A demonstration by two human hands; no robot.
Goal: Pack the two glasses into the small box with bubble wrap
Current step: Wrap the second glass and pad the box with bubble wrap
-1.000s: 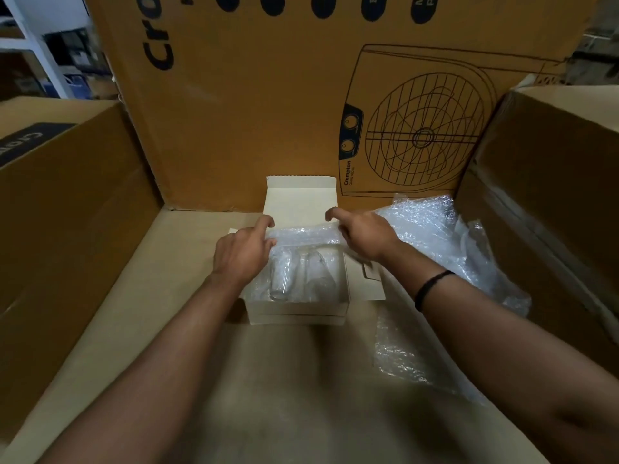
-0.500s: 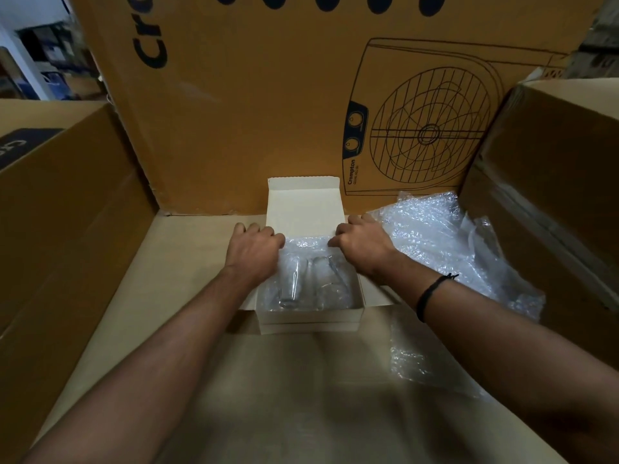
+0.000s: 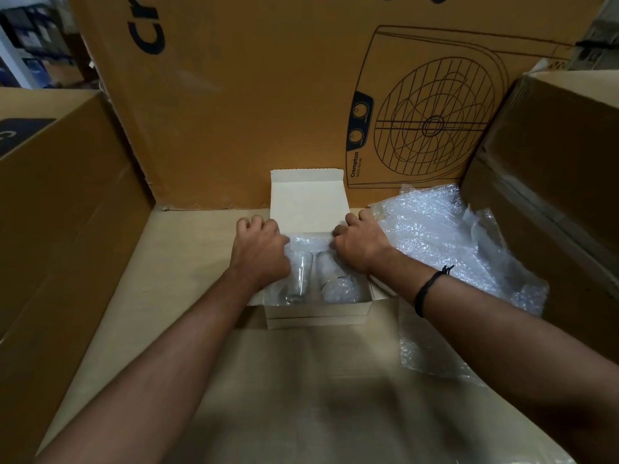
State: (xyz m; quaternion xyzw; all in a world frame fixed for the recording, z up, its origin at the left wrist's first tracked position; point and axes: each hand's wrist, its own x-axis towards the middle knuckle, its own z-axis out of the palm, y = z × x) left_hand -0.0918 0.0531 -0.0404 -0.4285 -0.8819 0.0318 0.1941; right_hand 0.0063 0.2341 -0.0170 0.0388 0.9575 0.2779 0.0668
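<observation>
Three big brown cardboard cartons wall in the workspace: a printed carton with a fan drawing (image 3: 251, 112) stands at the back, a plain left carton (image 3: 60, 212) and a right carton (image 3: 552, 162) flank it. A flat tan cardboard sheet (image 3: 268, 380) forms the floor between them. A loose crumpled sheet of clear bubble wrap (image 3: 435, 236) lies on it at the right, running under the right forearm. The small white cardboard box (image 3: 318, 313) sits mid-sheet, and its lid flap (image 3: 308, 199) stands upright at the far side. Inside the box, two clear glasses sit side by side, the left glass (image 3: 299, 276) and the right glass (image 3: 338, 283), bedded in a bubble wrap lining (image 3: 306, 242). The left hand (image 3: 259, 249) rests knuckles-up on the box's far left corner, fingers curled under. The right hand (image 3: 360, 246) does likewise at the far right corner, its thumb touching the lining. With the fingertips hidden, I cannot tell whether either hand pinches the wrap. A thin black wristband (image 3: 427, 289) circles the right wrist.
</observation>
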